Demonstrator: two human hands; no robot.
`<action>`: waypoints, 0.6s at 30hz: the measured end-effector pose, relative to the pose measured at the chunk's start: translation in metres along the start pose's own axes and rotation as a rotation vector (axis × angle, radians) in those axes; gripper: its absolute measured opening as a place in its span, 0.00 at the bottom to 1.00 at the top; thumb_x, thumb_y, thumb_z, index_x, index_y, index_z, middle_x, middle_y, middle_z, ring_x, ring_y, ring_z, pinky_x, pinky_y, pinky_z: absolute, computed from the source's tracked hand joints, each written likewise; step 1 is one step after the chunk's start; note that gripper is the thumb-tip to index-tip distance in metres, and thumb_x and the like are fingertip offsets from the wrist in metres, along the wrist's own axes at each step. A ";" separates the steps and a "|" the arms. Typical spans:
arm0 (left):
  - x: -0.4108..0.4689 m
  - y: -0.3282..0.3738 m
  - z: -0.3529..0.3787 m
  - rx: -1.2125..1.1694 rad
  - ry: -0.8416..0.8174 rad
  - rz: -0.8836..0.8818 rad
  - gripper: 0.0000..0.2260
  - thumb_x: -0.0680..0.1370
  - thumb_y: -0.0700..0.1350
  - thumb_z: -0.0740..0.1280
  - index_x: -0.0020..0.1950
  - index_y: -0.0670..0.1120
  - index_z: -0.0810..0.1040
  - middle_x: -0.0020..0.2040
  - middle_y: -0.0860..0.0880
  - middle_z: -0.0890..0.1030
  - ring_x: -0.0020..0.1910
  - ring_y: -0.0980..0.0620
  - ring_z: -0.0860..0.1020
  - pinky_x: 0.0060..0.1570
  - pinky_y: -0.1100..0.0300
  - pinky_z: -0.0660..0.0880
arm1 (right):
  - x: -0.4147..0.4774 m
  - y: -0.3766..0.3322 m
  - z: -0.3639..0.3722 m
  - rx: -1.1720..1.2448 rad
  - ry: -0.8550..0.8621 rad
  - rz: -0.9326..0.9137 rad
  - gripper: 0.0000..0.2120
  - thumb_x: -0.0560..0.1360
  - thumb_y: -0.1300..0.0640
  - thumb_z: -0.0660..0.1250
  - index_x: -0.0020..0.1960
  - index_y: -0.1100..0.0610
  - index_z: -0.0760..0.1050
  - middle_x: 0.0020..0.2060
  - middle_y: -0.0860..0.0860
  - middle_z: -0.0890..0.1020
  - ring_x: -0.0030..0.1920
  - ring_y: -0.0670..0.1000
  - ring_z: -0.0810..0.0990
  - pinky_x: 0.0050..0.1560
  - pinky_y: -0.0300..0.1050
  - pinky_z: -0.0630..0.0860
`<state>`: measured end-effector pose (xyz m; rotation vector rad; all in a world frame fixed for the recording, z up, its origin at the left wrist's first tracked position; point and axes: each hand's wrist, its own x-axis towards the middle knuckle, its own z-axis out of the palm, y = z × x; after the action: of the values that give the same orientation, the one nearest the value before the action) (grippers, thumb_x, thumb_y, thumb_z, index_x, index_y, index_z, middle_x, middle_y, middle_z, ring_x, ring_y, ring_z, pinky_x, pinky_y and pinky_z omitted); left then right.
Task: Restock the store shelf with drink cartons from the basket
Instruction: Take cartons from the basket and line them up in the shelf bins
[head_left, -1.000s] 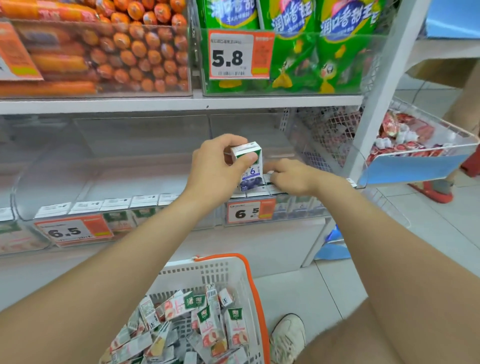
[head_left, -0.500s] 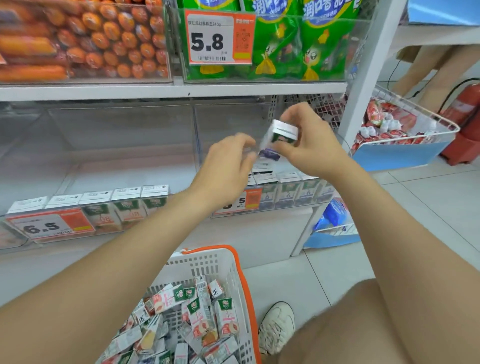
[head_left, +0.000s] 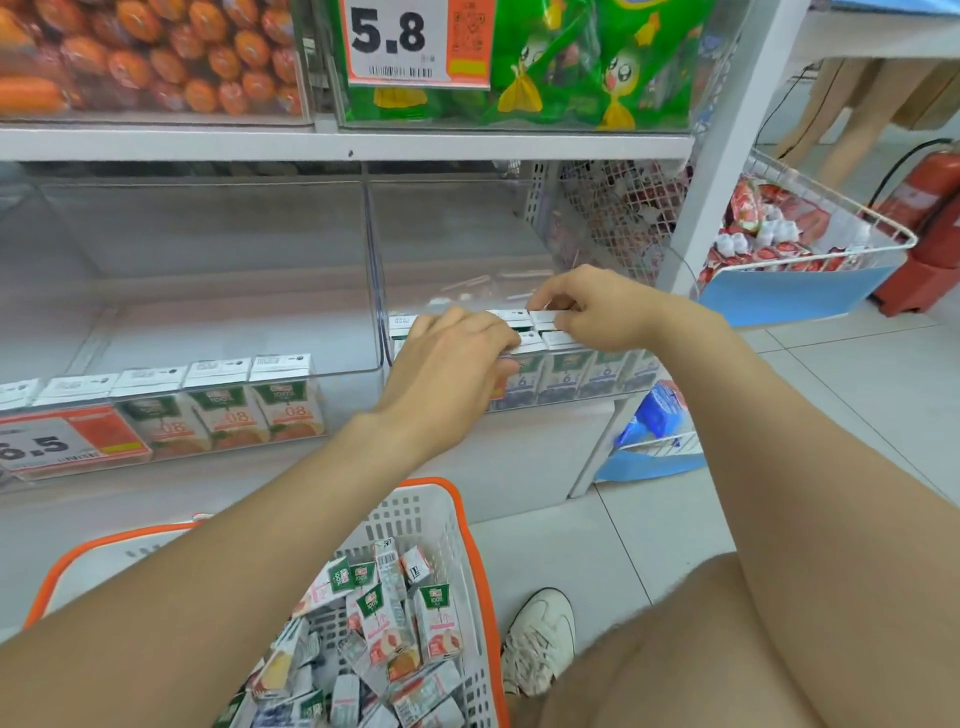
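Note:
Blue-and-white drink cartons stand in rows in the right clear shelf bin. My right hand pinches the top of one drink carton set in the second row there. Just left of it, my left hand rests with bent fingers on the carton tops and holds nothing. Below, a white basket with an orange rim contains several mixed cartons lying loose.
The left clear bin holds a front row of orange-label cartons behind a 6.5 price tag. Sausages and green snack bags fill the shelf above. A wire basket of red packets juts out at right; a fire extinguisher stands beyond. My shoe is beside the basket.
The carton passed from my left hand to my right hand, which lowered it into the right bin's second row. My left hand came down onto the carton tops.

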<state>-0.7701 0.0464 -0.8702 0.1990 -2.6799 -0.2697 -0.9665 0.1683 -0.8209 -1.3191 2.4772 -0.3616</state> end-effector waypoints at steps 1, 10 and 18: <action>0.000 0.000 0.000 -0.019 0.013 -0.002 0.08 0.84 0.50 0.67 0.61 0.52 0.81 0.59 0.56 0.82 0.60 0.48 0.75 0.60 0.53 0.65 | 0.002 -0.003 0.002 -0.003 -0.028 0.027 0.24 0.78 0.65 0.59 0.71 0.50 0.76 0.65 0.53 0.79 0.63 0.55 0.77 0.60 0.47 0.73; -0.002 -0.008 -0.011 -0.086 -0.093 0.035 0.13 0.83 0.53 0.67 0.63 0.48 0.80 0.58 0.50 0.84 0.61 0.44 0.78 0.61 0.45 0.73 | -0.015 -0.030 0.021 -0.015 0.255 0.014 0.21 0.81 0.61 0.57 0.73 0.60 0.74 0.65 0.62 0.80 0.64 0.62 0.78 0.64 0.53 0.75; -0.106 -0.021 -0.034 -0.204 0.232 -0.052 0.02 0.79 0.43 0.68 0.51 0.46 0.79 0.45 0.52 0.79 0.42 0.51 0.76 0.41 0.54 0.74 | -0.079 -0.141 0.042 0.023 -0.002 -0.229 0.10 0.74 0.62 0.64 0.44 0.57 0.84 0.34 0.52 0.84 0.36 0.49 0.80 0.40 0.45 0.78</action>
<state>-0.6581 0.0397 -0.8877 0.2220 -2.4014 -0.5019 -0.8015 0.1544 -0.7969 -1.5970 2.3175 -0.4399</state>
